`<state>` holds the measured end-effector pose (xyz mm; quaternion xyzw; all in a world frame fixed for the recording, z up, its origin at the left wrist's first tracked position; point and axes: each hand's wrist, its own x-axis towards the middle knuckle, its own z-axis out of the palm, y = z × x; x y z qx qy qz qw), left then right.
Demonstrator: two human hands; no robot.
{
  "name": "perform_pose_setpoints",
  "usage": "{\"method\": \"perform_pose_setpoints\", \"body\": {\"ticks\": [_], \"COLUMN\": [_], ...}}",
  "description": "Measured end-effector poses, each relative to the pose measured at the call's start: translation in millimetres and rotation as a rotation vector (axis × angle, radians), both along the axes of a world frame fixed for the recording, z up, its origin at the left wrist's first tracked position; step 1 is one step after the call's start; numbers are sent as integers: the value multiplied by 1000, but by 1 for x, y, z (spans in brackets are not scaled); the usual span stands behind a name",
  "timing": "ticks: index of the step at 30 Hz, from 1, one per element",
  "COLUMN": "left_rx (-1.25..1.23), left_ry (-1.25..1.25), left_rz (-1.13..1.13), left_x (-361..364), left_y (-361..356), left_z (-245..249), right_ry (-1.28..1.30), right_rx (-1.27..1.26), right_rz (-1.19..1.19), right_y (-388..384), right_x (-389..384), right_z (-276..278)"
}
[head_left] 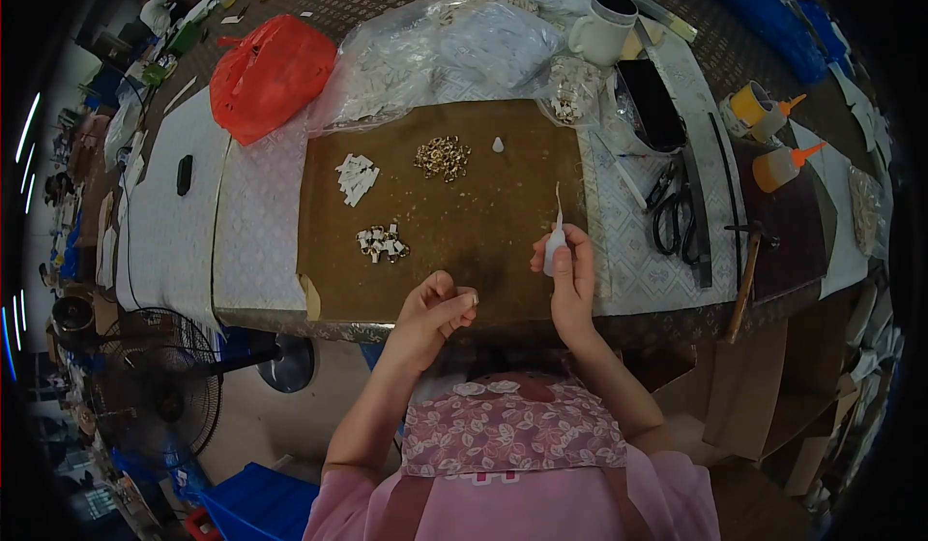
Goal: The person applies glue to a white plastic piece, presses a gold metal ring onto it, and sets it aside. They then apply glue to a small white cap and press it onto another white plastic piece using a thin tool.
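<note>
My right hand (572,275) is closed around a small white squeeze bottle (555,247), whose long thin nozzle points up and away from me. My left hand (437,317) is closed in a pinch at the near edge of the brown mat (464,222); whatever sits between its fingertips is too small to make out. Ahead of it lies a cluster of small white-and-gold pieces (384,242). Farther off are a stack of white strips (358,178) and a heap of small gold metal pieces (443,158). A little white cap (498,145) stands on the mat's far right.
A red plastic bag (271,79), clear bags (445,48) and a white mug (603,27) line the back. On the right are black scissors (675,222), a black case (650,106), orange-tipped bottles (781,166) and a hammer (746,275). A fan (159,391) stands at lower left.
</note>
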<state>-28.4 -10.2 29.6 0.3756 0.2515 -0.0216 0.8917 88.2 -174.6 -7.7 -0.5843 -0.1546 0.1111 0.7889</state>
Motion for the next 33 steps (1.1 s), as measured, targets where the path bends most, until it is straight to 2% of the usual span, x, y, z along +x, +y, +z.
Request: {"method": "perform_pose_setpoints", "body": {"ticks": [4, 5, 33], "left_rx": [-53, -54, -73], "left_ry": [-61, -67, -58], "left_rz": [19, 24, 90], "left_x": [2, 4, 3], "left_y": [6, 7, 9], "left_z": [-12, -15, -23], "right_ry": [102, 94, 67], "right_rx": [16, -50, 27], "right_rz": [79, 83, 119], "right_y": [9, 9, 7], "right_x": [-5, -6, -6], "right_z": [-4, -4, -7]}}
